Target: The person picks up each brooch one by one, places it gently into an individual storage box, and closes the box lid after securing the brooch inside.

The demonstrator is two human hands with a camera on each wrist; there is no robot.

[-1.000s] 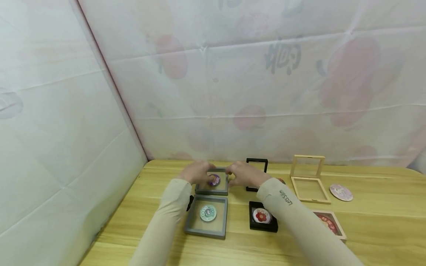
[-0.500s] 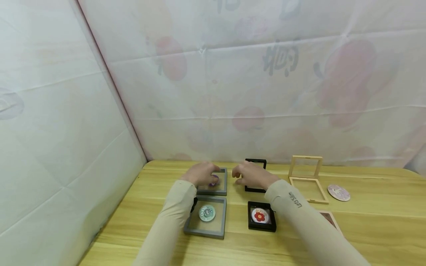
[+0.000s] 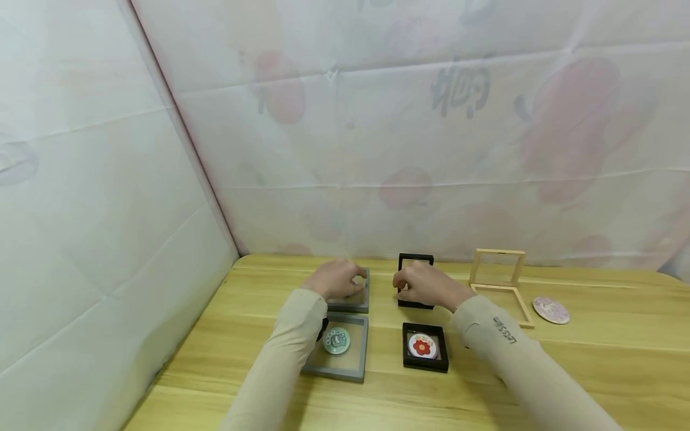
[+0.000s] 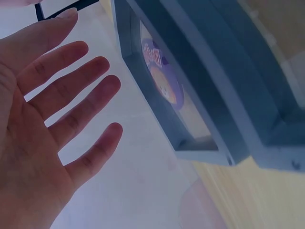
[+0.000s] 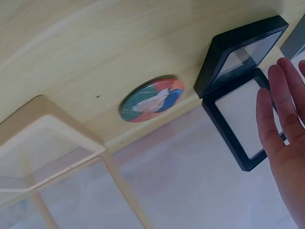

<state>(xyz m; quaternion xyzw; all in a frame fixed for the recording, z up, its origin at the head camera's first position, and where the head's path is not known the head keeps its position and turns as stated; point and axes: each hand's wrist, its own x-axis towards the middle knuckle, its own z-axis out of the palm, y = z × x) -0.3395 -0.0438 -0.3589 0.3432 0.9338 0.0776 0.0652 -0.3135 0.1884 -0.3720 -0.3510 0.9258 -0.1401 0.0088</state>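
Both left hand (image 3: 336,280) and right hand (image 3: 429,284) empty, fingers parted
Brush the open black frame (image 5: 213,62) and you might topple its lid (image 5: 230,137).

Head view looks down; wrist views share its frames (image 4: 205,95), closer.

A yellow wooden table (image 3: 385,407) stretched across the bottom of your head view. At lower centre you had a rear grey frame (image 3: 350,308) behind a front grey frame (image 3: 336,376); to their right, an open black frame (image 3: 415,304) behind a flat black frame (image 3: 426,364). At lower right sat an open pale frame (image 3: 525,308) and a pink disc (image 3: 551,310). Your right wrist view showed a multicoloured disc (image 5: 151,98) mid-picture.
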